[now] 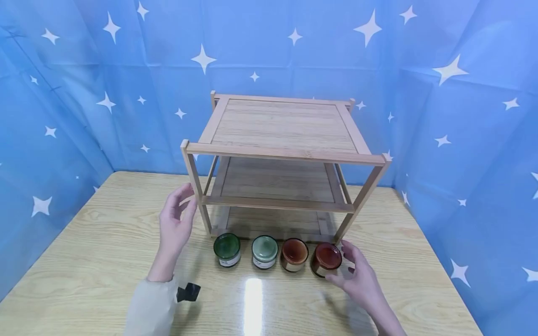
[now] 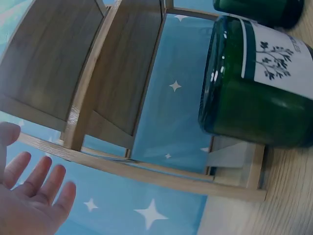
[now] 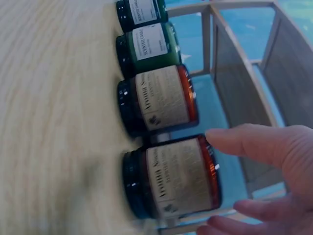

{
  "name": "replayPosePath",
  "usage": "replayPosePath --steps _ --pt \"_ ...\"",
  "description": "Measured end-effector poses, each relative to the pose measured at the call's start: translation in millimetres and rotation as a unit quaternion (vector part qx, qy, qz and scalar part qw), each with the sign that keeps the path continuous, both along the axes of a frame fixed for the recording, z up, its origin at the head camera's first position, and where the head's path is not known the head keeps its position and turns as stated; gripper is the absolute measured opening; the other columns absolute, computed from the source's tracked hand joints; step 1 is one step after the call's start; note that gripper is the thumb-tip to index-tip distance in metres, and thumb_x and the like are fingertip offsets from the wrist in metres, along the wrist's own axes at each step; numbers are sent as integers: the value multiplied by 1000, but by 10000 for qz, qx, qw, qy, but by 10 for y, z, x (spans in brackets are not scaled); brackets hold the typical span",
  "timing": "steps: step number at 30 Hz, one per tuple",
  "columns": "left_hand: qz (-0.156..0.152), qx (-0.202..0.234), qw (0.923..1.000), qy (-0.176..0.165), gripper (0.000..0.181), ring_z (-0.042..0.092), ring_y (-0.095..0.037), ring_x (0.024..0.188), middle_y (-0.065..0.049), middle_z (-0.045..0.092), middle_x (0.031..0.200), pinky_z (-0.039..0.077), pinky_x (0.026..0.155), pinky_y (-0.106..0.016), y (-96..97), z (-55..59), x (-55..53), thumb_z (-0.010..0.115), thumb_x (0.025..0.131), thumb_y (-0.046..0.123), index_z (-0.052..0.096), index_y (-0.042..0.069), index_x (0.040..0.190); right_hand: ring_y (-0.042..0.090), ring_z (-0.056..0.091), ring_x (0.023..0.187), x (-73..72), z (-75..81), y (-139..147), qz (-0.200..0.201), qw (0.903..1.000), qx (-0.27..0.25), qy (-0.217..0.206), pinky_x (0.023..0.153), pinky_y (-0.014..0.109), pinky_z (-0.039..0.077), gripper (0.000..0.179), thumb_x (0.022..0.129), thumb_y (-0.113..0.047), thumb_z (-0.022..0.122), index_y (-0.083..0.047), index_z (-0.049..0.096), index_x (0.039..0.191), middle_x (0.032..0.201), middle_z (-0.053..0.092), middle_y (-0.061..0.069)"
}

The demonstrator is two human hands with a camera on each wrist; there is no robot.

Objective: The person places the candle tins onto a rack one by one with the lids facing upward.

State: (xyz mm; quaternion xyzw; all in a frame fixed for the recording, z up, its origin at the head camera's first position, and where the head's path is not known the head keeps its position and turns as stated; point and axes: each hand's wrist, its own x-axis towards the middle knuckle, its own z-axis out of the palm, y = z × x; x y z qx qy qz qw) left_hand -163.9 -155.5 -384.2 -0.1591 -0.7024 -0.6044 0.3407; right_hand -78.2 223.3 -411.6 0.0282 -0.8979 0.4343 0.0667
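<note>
Four scented candle jars stand in a row before a wooden shelf rack (image 1: pixel 286 153): a dark green jar (image 1: pixel 227 247), a light green jar (image 1: pixel 265 251), an orange-brown jar (image 1: pixel 294 254) and a dark red jar (image 1: pixel 326 259). My right hand (image 1: pixel 360 279) is at the dark red jar's right side, thumb and fingers spread about it. In the right wrist view the thumb (image 3: pixel 244 142) lies at that jar's rim; contact is unclear. Beside the rack's left front post, my left hand (image 1: pixel 178 219) is raised with loosely bent fingers, holding nothing.
The rack has a top board, a middle shelf (image 1: pixel 277 179) and a low bottom shelf (image 1: pixel 273 221). It stands on a light wood table (image 1: pixel 105 242). Blue cloth with white stars (image 1: pixel 260 42) hangs behind and at both sides. A black strap piece (image 1: pixel 189 292) sits at the left cuff.
</note>
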Motion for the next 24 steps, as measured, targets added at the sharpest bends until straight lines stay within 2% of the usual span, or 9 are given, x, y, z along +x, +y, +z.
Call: replayPosePath --steps 3,5,8,17,24 --pt "-287 375 9984 -296 33 55 -9 110 1 58 119 45 95 -20 -4 -12 -44 50 94 -11 48 -16 127 47 50 115 -20 -53 21 48 9993 -145 -334 89 55 48 87 68 -3 86 13 36 137 130 48 34" --pt "-365 535 9968 -458 33 56 -9 110 8 59 115 45 95 -20 -3 -23 -68 50 95 -9 47 -16 127 46 51 115 -29 -85 27 5 9985 -241 -489 91 55 48 86 67 -3 86 12 36 137 128 50 33" --pt "-403 692 9950 -590 32 56 -10 109 8 60 111 46 93 -19 8 -24 -89 51 95 -8 49 -17 126 45 51 114 -48 -131 31 -36 9976 -320 -617 91 54 48 87 67 -3 86 12 36 137 125 52 32" --pt "-259 828 9931 -790 29 57 -7 104 11 62 106 47 91 -18 8 -19 -113 53 94 -8 51 -18 121 42 54 113 -93 -255 18 -178 9954 -531 -777 91 51 49 83 68 -3 86 10 40 136 123 56 29" --pt "-232 970 9923 -741 26 59 -6 98 13 64 100 49 87 -17 6 -14 -145 55 91 -12 53 -20 116 38 56 110 -126 -285 -17 -278 9959 -547 -666 84 37 52 78 68 -4 86 11 44 132 120 58 26"
